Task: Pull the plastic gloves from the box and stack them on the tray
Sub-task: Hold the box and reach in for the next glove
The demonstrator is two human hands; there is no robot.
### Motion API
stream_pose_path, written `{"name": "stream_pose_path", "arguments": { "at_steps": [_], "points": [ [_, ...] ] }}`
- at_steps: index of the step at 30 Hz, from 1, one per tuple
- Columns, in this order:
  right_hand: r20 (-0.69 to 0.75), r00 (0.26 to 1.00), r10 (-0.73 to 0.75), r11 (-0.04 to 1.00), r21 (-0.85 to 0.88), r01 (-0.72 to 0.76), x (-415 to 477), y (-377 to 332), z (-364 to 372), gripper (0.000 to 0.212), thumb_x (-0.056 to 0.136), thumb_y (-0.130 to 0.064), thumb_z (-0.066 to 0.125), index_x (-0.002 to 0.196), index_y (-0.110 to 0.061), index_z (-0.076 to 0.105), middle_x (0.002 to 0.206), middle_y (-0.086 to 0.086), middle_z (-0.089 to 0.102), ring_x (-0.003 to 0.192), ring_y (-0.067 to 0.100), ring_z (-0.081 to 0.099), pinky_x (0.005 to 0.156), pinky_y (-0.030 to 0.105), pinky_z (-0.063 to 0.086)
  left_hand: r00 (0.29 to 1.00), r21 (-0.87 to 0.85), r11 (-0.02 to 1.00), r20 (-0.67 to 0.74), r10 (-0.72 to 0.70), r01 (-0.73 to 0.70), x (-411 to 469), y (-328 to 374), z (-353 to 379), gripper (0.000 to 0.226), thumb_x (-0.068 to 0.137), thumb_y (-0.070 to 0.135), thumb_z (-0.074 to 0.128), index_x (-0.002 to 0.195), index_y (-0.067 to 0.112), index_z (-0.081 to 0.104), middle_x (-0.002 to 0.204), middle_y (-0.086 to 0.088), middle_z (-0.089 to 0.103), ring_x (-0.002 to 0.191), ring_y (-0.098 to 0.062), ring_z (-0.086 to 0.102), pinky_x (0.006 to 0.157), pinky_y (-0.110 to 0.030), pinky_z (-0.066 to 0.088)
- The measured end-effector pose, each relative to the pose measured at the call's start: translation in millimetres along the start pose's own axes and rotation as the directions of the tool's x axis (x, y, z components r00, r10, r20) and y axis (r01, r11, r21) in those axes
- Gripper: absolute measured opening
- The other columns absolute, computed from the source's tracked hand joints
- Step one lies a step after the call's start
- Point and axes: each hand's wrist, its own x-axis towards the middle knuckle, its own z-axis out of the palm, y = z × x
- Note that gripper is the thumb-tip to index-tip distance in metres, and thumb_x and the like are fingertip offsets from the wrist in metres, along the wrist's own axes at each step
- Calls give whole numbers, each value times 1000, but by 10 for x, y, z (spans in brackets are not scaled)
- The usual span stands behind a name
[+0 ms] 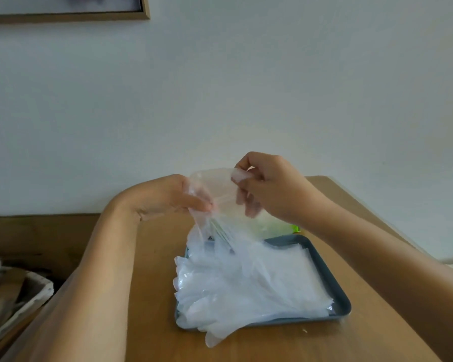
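While raised over tray (332,280), left hand (165,197) and right hand (270,189) — both pinching 1 glove (220,186).

We are probably looking at a room in a home. A wooden-framed picture (63,15) is hanging on the plain white wall (246,87), and a light wooden table (154,335) is standing in front of it. At the left, a worn pale container (24,304) is holding things that we are not managing to identify.
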Motion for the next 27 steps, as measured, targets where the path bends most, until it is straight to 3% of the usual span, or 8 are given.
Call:
{"name": "stream_pose_path", "arguments": {
  "at_steps": [3, 6, 9, 12, 15, 20, 23, 27],
  "points": [
    [-57, 997, 55, 980, 194, -43, -37, 49, -52, 17, 98, -11, 51, 82, -5, 54, 55, 4, 61, 38, 19, 52, 46, 25, 49, 999, -124, 992, 51, -16, 23, -3, -39, -21, 14, 90, 4, 59, 81, 9, 69, 81, -7, 74, 74, -12, 68, 68, -17, 53],
    [-89, 986, 138, 923, 374, -95, -84, 73, -118, 16, 98, -9, 51, 83, -4, 54, 53, 6, 57, 33, 16, 48, 40, 22, 46, 998, -114, 993, 50, -35, 40, -32, -16, -38, 22, 94, 1, 47, 83, 7, 65, 75, -13, 72, 67, -13, 67, 62, -19, 52],
    [-77, 975, 211, 895, 415, -161, -118, 158, -184, 14, 98, -9, 50, 85, -4, 54, 52, 6, 56, 31, 14, 46, 37, 18, 42, 992, -103, 992, 109, -60, 72, -26, 13, -36, 20, 90, 2, 49, 81, -6, 65, 73, -16, 70, 61, -18, 64, 59, -26, 47],
    [-100, 959, 266, 947, 213, -241, -136, 431, -225, 17, 98, -13, 51, 85, -3, 58, 56, 4, 60, 31, 10, 44, 36, 14, 35, 974, 22, 991, 186, -132, 130, 35, -15, 36, 25, 86, 9, 50, 87, -9, 67, 82, -17, 73, 70, -21, 67, 70, -32, 43],
    [-88, 948, 304, 944, -105, -313, -215, 832, -197, 21, 96, -19, 53, 84, -4, 61, 56, -4, 60, 34, 5, 43, 37, 15, 35, 935, 117, 963, 239, -263, 241, 161, -83, 162, 24, 93, 4, 47, 89, -1, 71, 84, -10, 75, 75, -20, 72, 64, -25, 53],
    [-97, 940, 328, 859, -382, -340, -441, 1403, -24, 23, 92, -20, 54, 68, -17, 51, 59, -6, 65, 50, 6, 50, 46, 17, 36, 809, 280, 858, 304, -504, 430, 405, -303, 372, 25, 95, 2, 43, 100, 0, 68, 84, -8, 74, 75, -19, 72, 57, -20, 56],
    [-102, 929, 357, 823, -435, -364, -508, 1554, 64, 16, 92, -25, 55, 78, -18, 54, 77, 0, 69, 72, 22, 58, 58, 27, 41, 757, 342, 783, 241, -607, 519, 469, -399, 413, 19, 94, 5, 51, 95, 1, 69, 80, -8, 73, 64, -13, 70, 49, -17, 53],
    [-112, 933, 341, 819, -453, -353, -510, 1625, 88, 16, 94, -28, 52, 81, -19, 53, 83, 2, 67, 78, 27, 59, 66, 32, 44, 719, 457, 646, 19, -694, 611, 447, -391, 338, 16, 93, 11, 56, 97, 1, 67, 81, -9, 73, 63, -14, 68, 52, -19, 53]
  ]
}}
